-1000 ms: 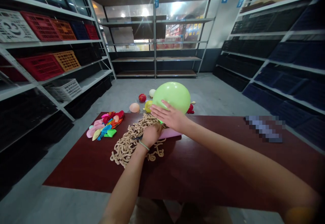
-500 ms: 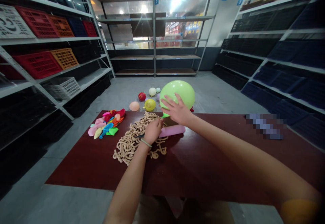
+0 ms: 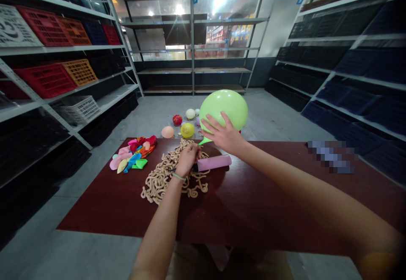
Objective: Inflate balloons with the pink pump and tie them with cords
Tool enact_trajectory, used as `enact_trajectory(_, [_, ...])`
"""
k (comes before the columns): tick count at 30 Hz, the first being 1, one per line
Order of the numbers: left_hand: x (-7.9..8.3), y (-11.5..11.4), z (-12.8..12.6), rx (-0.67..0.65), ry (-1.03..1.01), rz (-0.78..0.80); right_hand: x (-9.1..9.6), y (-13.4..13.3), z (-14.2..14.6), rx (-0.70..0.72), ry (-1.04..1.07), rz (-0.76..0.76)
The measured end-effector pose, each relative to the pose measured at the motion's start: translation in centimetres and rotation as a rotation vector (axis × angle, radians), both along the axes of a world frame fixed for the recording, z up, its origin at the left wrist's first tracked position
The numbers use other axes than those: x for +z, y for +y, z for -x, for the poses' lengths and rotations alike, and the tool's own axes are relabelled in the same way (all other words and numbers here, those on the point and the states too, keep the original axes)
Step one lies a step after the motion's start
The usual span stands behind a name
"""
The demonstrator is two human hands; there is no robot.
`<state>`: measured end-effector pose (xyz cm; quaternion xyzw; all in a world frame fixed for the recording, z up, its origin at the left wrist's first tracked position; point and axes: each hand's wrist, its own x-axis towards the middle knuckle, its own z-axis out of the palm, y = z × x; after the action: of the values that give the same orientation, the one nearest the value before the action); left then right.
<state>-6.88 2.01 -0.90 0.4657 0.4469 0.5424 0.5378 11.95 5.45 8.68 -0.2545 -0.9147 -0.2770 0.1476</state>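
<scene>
A large inflated green balloon is above the far edge of the table, its stretched neck reaching down to the left. My left hand is closed, pinching the end of that neck. Fingers spread, my right hand rests against the near side of the balloon. Just right of my left hand lies a pink balloon pump with a black end, partly hidden by the hand. Beneath and around my left hand spreads a heap of beige, curled, cord-like strips.
Flat, colourful balloons are piled at the left of the dark red table. A blurred bluish item lies at the right. Beyond the table, several small inflated balloons rest on the floor. Shelves with crates line the sides.
The green balloon has risen slightly and its neck is stretched longer. My left hand has shifted a little up and left; my right hand has moved slightly right.
</scene>
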Motion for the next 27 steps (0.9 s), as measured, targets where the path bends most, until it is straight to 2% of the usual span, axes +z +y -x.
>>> enact_trajectory(6, [0.7, 0.0, 1.9, 0.087, -0.003, 0.002, 0.1, -0.1, 1.6, 0.02, -0.001, -0.017])
enact_trajectory(9, [0.5, 0.2, 2.6, 0.144, 0.01, -0.048, 0.0, 0.0, 2.9, 0.032, -0.003, -0.041])
enact_trajectory(11, [0.1, 0.5, 3.1, 0.219, 0.052, -0.089, -0.4, 0.2, 3.6, 0.052, -0.012, -0.057])
enact_trajectory(14, [-0.7, 1.0, 4.1, 0.404, 0.145, -0.095, -1.7, 0.9, 4.1, 0.089, -0.016, -0.033])
enact_trajectory(17, [-1.5, 1.5, 5.1, 0.528, 0.158, -0.066, -3.6, 1.6, 4.1, 0.086, 0.02, 0.075])
enact_trajectory(22, [-2.1, 1.9, 5.9, 0.581, 0.172, -0.07, -6.6, 2.1, 5.2, -0.004, 0.115, 0.416])
enact_trajectory(27, [-2.0, 1.8, 5.8, 0.613, 0.18, -0.062, -8.3, 2.0, 7.7, -0.072, 0.197, 0.531])
